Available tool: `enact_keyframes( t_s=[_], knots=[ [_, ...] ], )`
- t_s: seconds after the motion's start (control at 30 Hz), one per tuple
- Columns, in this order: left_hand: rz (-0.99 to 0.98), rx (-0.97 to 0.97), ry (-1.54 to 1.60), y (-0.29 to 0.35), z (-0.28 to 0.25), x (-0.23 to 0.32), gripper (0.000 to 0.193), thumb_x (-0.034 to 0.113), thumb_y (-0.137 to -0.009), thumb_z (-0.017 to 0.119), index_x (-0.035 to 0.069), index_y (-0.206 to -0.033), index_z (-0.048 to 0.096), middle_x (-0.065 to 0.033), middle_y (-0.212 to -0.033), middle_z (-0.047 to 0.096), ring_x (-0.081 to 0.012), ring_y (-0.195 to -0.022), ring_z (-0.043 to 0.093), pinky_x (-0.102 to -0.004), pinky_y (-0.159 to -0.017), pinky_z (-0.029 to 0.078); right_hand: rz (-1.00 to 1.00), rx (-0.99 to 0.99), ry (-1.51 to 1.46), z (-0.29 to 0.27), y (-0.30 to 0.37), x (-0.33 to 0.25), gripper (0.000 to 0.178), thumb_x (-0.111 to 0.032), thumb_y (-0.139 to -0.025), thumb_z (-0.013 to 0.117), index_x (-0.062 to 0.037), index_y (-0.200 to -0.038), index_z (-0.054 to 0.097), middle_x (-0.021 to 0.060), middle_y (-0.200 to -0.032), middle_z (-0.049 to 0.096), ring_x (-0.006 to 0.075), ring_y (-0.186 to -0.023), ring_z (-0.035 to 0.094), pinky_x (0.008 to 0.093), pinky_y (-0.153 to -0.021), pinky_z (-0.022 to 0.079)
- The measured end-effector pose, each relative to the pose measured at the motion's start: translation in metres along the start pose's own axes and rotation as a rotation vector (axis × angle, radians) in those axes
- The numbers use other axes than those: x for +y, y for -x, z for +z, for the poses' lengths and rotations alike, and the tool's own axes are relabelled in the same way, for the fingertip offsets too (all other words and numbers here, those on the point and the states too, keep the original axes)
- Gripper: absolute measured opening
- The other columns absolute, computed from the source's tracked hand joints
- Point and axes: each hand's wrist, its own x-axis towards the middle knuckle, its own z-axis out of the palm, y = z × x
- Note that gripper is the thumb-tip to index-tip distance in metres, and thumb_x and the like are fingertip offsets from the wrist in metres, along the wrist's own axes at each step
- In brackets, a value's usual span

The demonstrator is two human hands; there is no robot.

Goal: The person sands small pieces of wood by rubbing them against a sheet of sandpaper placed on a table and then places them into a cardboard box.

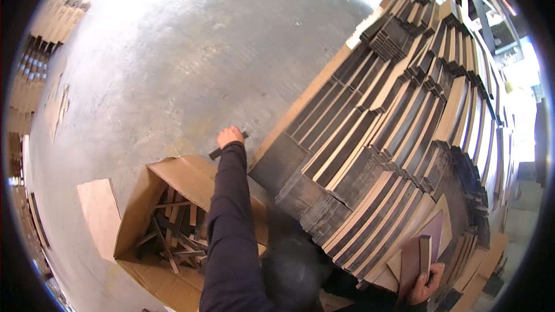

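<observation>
My left hand (pixel 230 136) reaches out over the floor beyond a cardboard box, its fingers closed round a short dark strip (pixel 215 153) whose ends stick out on both sides. At the lower right, my right hand (pixel 426 284) grips a small wooden block (pixel 425 254) with a pale edge and a dark end, held upright. Beside that block stands a brownish-mauve sheet (pixel 409 264). The open cardboard box (pixel 184 174) lies under my left forearm, with several thin wood offcuts (pixel 176 214) jumbled inside; my sleeve hides part of it.
Tall stacks of dark, pale-edged wooden strips (pixel 399 133) fill the right side, close to my right hand. A pale board (pixel 99 214) leans at the box's left side. More stacked wood (pixel 55 17) stands at the far left. Grey concrete floor (pixel 191 52) stretches ahead.
</observation>
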Motion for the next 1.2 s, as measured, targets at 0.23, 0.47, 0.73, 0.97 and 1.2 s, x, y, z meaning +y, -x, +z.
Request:
enact_keyframes(
  t_s=[0.23,0.47,0.73,0.97,1.2],
  knots=[
    [-0.077,0.077,0.091,-0.002,0.043,-0.024,0.024,0.014,-0.082,0.043,0.006,-0.096,0.060,-0.0106,-0.110,0.054,-0.0262,-0.106,0.049,-0.0368,-0.087,0.042,-0.201,-0.089,0.068,-0.017,-0.012,-0.004,0.016,-0.015,-0.076,0.060,-0.0032,-0.081,0.051,0.0076,-0.061,0.043,0.0200,-0.052,0.042,0.0323,-0.049,0.034],
    [0.213,0.290,-0.265,0.029,0.073,-0.039,0.020,0.020,-0.080,0.045,0.009,-0.073,0.061,-0.0067,-0.082,0.062,-0.0253,-0.084,0.056,-0.0387,-0.073,0.041,-0.020,-0.230,0.029,-0.019,-0.017,0.001,0.024,-0.010,-0.069,0.062,-0.0057,-0.051,0.047,0.0073,-0.043,0.034,0.0189,-0.037,0.039,0.0310,-0.037,0.030],
    [-0.118,0.175,0.284,0.016,-0.081,0.007,0.025,0.026,-0.069,0.060,0.007,-0.083,0.050,-0.0148,-0.073,0.062,-0.0336,-0.069,0.061,-0.0413,-0.066,0.048,-0.263,0.127,-0.108,-0.008,-0.006,-0.015,0.024,-0.025,-0.080,0.062,-0.0032,-0.087,0.055,0.0127,-0.071,0.051,0.0196,-0.060,0.045,0.0313,-0.054,0.036],
    [0.403,0.133,1.637,0.127,-0.291,0.018,0.017,0.017,-0.079,0.061,0.002,-0.081,0.055,-0.0038,-0.070,0.057,-0.0132,-0.061,0.053,-0.0266,-0.057,0.044,-0.268,0.411,-0.015,0.000,0.000,-0.026,0.034,-0.011,-0.068,0.063,-0.0024,-0.099,0.052,0.0175,-0.100,0.049,0.0335,-0.093,0.048,0.0382,-0.078,0.042],
    [0.804,-0.907,1.618,0.454,-0.359,-0.006,0.013,0.000,-0.080,0.059,-0.001,-0.093,0.059,-0.0041,-0.081,0.062,-0.0081,-0.072,0.056,-0.0211,-0.065,0.045,-0.133,-0.405,-1.232,-0.047,0.086,-0.117,0.050,-0.009,-0.084,0.052,-0.0001,-0.129,0.033,0.0113,-0.118,0.050,0.0166,-0.094,0.053,0.0272,-0.075,0.046]
  ],
)
